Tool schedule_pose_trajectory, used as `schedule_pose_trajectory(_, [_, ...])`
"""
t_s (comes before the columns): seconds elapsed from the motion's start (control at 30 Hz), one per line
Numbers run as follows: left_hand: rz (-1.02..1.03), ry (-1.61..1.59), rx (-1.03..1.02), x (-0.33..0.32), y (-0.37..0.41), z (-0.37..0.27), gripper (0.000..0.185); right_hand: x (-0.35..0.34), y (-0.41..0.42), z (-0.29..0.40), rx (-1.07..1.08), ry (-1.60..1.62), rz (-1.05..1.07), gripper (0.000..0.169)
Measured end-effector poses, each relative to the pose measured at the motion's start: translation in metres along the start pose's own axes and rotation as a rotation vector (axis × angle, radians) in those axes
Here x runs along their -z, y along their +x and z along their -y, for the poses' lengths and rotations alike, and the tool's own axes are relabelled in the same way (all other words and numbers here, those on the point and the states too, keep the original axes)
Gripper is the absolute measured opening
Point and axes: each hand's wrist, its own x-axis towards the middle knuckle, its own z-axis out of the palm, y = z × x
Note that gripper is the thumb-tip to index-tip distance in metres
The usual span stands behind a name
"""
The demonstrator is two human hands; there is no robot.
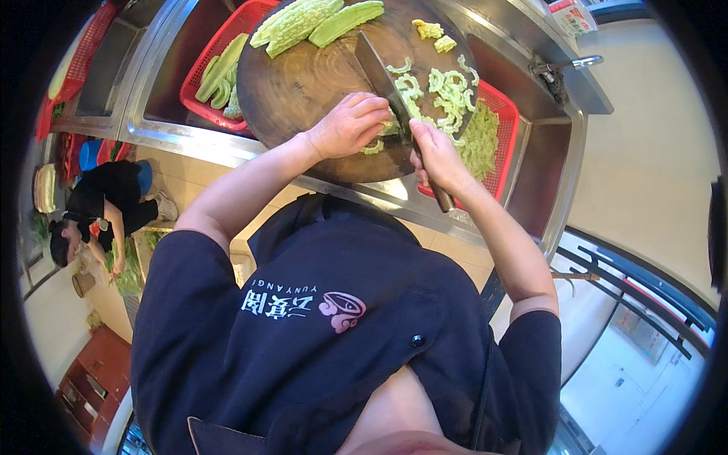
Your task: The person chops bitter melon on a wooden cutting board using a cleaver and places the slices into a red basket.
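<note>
My right hand [439, 152] grips the dark wooden handle of a Chinese cleaver [382, 71]. Its blade points away from me across a round wooden chopping block [301, 91]. Just left of the blade, my left hand [354, 125] has its fingers bent over a piece of bitter melon [391, 123], mostly hidden beneath them. Pale green, curved bitter melon slices [449, 94] lie scattered to the right of the blade. Hollowed bitter melon halves [298, 23] rest on the block's far left part, and small yellow pieces [430, 30] sit at its far right.
The block rests over a stainless steel sink [546, 170]. Below it stand a red basket [508, 122] of sliced melon on the right and another red basket [196, 77] with melon pieces on the left. A faucet [569, 64] is at right. Another person [108, 202] handles leafy greens at far left.
</note>
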Motion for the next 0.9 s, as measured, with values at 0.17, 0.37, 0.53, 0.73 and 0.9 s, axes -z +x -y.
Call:
schedule_pose_trajectory(0.17, [0.007,0.020,0.005,0.002,0.001,0.004,0.026,0.025,-0.060,0.032,-0.034,-0.069,0.067,0.041])
schedule_pose_trajectory(0.37, [-0.008,-0.010,-0.006,0.003,0.005,0.001,0.024,0.003,-0.022,0.005,0.029,-0.020,0.039,0.041])
schedule_pose_trajectory(0.53, [-0.048,-0.011,-0.005,0.000,-0.001,0.004,0.023,0.001,0.000,0.004,0.010,0.020,0.034,0.041])
schedule_pose_trajectory(0.73, [-0.040,-0.009,-0.015,0.003,0.001,0.003,0.022,0.023,-0.063,0.033,-0.063,-0.053,0.070,0.042])
schedule_pose_trajectory(0.9, [-0.040,-0.031,-0.001,0.001,0.002,0.001,0.024,0.002,-0.017,-0.001,0.046,-0.015,0.061,0.042])
